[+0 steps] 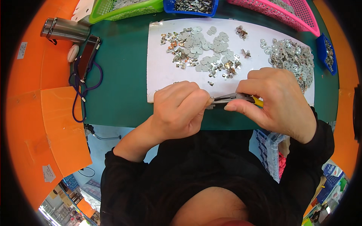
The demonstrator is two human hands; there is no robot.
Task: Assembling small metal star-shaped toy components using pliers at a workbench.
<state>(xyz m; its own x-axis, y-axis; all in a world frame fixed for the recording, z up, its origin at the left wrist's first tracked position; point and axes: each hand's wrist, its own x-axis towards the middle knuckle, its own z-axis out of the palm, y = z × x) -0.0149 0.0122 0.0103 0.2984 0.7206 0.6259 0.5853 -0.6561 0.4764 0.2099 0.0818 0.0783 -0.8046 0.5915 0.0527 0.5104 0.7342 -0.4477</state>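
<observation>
My right hand [269,96] is closed round a pair of pliers with yellow handles [258,101]; their narrow grey jaws point left. At the jaw tips my left hand [179,105] pinches a small metal piece [210,106], mostly hidden by the fingers. Both hands are above the front edge of a white board [260,64]. Behind them on the board lie flat light-grey plates [218,45], mixed with small shiny metal clips [183,60]. A larger heap of silvery metal parts [292,56] spreads at the board's right.
Along the back stand a green basket [128,12], a blue bin [192,14] and a pink basket [279,17]. Another blue bin [325,54] is at the right. A steel flask [71,29] and a phone with a purple cord [88,54] lie left on the green table [117,75]. Orange panels [45,109] flank it.
</observation>
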